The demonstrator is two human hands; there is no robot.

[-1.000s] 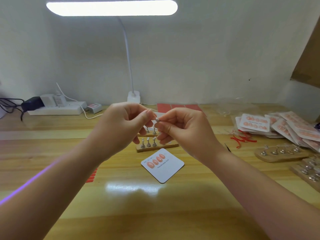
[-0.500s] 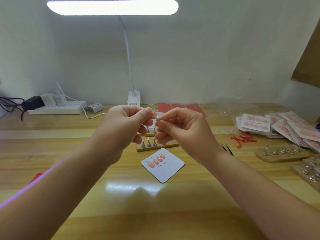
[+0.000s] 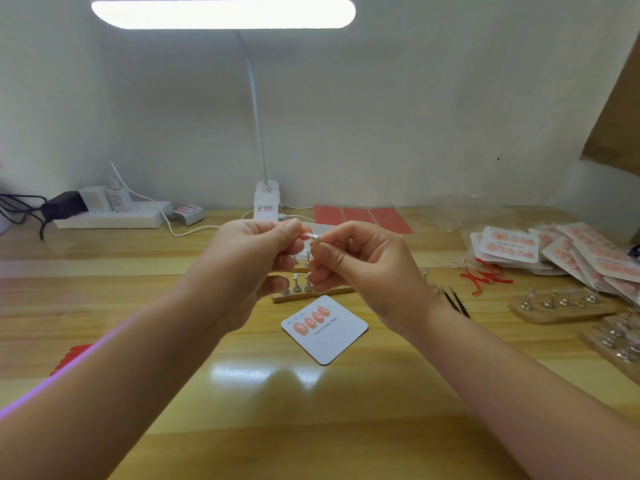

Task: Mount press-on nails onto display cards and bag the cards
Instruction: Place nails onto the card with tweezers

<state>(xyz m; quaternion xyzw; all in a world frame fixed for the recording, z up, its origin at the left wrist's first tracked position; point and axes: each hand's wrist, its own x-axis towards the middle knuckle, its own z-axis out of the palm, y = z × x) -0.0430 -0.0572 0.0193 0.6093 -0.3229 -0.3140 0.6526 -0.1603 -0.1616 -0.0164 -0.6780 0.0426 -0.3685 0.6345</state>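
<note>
My left hand (image 3: 256, 268) and my right hand (image 3: 363, 268) meet fingertip to fingertip above the table. The right hand pinches a small metal nail stand (image 3: 316, 238). The left thumb and forefinger pinch a pink press-on nail (image 3: 306, 232) at that stand's tip. Below the hands a white display card (image 3: 332, 344) lies flat, with a row of several pink nails along its upper left edge. A wooden holder (image 3: 311, 295) with more metal stands sits just behind the card, partly hidden by my fingers.
Bagged finished cards (image 3: 554, 254) are piled at the right, with red strips (image 3: 485, 275), black tweezers (image 3: 457, 301) and two more wooden holders (image 3: 561, 306) nearby. Red sheets (image 3: 360, 216), a lamp base (image 3: 266, 199) and a power strip (image 3: 110, 216) line the back.
Both hands have risen slightly and stay pinched together on the stand and nail. The card and holders have not moved.
</note>
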